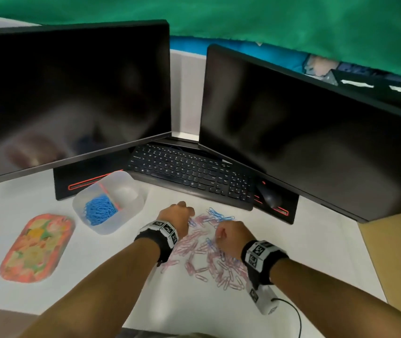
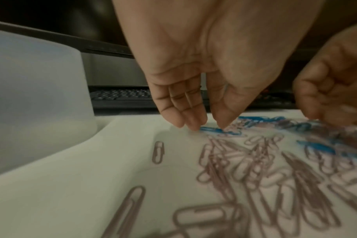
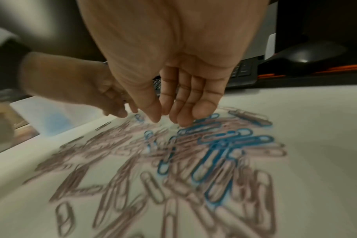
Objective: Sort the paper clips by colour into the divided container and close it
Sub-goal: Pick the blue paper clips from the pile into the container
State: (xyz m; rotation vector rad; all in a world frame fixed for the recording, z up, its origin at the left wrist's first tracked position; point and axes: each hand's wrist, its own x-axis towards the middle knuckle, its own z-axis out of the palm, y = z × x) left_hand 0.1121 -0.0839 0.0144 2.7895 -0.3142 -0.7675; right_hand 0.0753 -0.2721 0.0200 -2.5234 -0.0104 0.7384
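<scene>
Both hands are down over a loose scatter of paper clips on the white desk (image 1: 97,269). The left hand (image 1: 175,218) points its fingers (image 2: 190,119) and thumb downward, tips close together at a blue clip (image 2: 211,129) — whether they actually pinch it I cannot tell through the blur. The right hand (image 1: 231,236) hangs with fingers (image 3: 185,103) straight and bunched, tips touching or just above the pile near more blue clips (image 3: 220,141), holding nothing visible. Pink clips (image 1: 206,262) make up most of the scatter. The divided container (image 1: 133,211) sits open to the left of the hands — 1 of its 2 compartments holds a heap of blue clips (image 1: 100,209). Its floral lid (image 1: 36,247) lies flat farther left. Behind stand 2 dark monitors (image 1: 72,93) and a keyboard (image 1: 189,174).
</scene>
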